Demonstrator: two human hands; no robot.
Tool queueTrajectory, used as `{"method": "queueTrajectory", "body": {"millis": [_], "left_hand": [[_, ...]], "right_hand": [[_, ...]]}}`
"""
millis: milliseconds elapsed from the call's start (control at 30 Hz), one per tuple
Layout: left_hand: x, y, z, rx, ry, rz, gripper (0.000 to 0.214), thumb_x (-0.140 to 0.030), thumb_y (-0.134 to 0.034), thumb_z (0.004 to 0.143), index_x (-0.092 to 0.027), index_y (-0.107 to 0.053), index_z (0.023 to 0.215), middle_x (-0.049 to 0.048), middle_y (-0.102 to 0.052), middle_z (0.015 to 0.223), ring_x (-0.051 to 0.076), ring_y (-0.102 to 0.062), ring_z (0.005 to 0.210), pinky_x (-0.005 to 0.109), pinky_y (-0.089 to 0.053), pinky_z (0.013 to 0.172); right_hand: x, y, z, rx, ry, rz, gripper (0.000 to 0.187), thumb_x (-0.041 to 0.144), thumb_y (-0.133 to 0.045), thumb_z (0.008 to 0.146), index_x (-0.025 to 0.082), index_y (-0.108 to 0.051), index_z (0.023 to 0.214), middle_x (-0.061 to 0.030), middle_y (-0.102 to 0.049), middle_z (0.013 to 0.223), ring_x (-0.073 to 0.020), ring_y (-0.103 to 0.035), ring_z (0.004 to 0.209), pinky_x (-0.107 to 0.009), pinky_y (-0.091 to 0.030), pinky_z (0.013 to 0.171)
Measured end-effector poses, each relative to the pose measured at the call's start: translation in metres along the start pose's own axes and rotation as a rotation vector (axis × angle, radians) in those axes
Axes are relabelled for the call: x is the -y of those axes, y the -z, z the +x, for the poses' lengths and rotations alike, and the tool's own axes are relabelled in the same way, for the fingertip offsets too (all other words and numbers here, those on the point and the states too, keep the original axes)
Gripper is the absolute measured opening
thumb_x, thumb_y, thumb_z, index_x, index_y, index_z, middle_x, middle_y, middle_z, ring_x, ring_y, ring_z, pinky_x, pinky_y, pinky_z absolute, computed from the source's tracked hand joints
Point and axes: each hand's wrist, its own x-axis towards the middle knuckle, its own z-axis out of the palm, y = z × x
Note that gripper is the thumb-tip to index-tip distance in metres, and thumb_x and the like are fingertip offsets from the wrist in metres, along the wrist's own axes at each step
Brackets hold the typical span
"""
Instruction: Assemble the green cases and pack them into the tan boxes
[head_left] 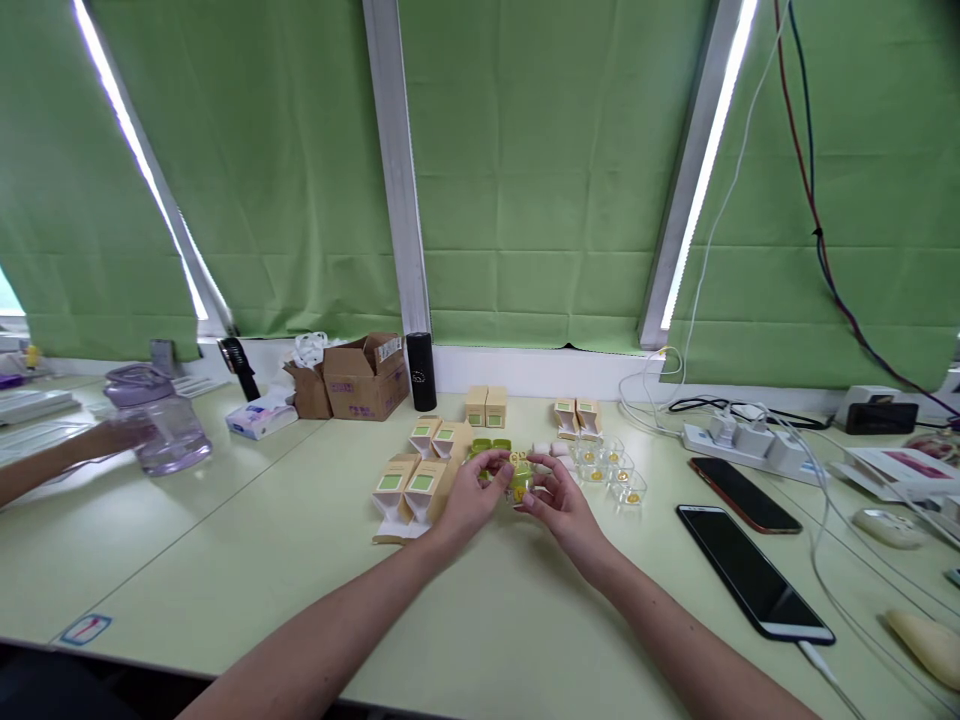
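Note:
My left hand [478,497] and my right hand [564,505] meet over the table, closed around a small yellow-green container [519,480] with a loop-shaped top. Its finer details are too small to tell. Just behind my left fingers lie green pieces [491,443], partly hidden. To the left stand several small tan boxes with green labels [422,480], their flaps open. Right of my right hand sit several clear little cups [613,468] with something yellow inside. Pale rolled pieces [552,449] lie behind my right fingers.
More tan boxes [486,407] and an open pair [577,418] stand behind. Farther left are a cardboard carton [367,378], black cylinder [421,372] and tissue pack [262,413]. Another person's hand [124,437] touches a purple jug [161,425]. Phones [750,570], cables and a power strip [750,440] occupy the right.

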Motion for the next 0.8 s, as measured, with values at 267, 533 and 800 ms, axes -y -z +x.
{"method": "queueTrajectory", "body": {"millis": [267,533,800], "left_hand": [[-0.008,0.002,-0.011,0.057,-0.117,0.086,0.04,-0.048,-0.067,0.094,-0.021,-0.063,0.123,0.0121,-0.069,0.121,0.027,-0.065,0.115,0.037,-0.053,0.089],[-0.01,0.0,-0.016,0.086,-0.163,0.222,0.039,-0.037,-0.073,0.09,-0.025,-0.064,0.126,0.0101,-0.068,0.129,0.026,-0.065,0.113,0.039,-0.054,0.09],[-0.011,0.0,-0.015,0.019,-0.21,0.267,0.039,-0.039,-0.077,0.089,-0.026,-0.068,0.124,0.0094,-0.07,0.124,0.025,-0.067,0.104,0.04,-0.057,0.089]], "right_hand": [[0.004,0.0,0.0,-0.034,0.03,0.038,0.06,0.049,-0.09,0.079,0.032,-0.056,0.125,-0.0034,-0.072,0.11,-0.0233,-0.073,0.101,-0.049,-0.057,0.101],[0.006,-0.001,0.001,-0.027,0.068,0.033,0.049,0.049,-0.087,0.082,0.031,-0.062,0.118,-0.0034,-0.074,0.11,-0.0235,-0.074,0.101,-0.048,-0.058,0.101],[0.01,0.001,0.003,-0.036,0.052,0.127,0.047,0.044,-0.091,0.078,0.029,-0.067,0.116,-0.0024,-0.077,0.102,-0.0215,-0.074,0.095,-0.04,-0.059,0.095]]}}
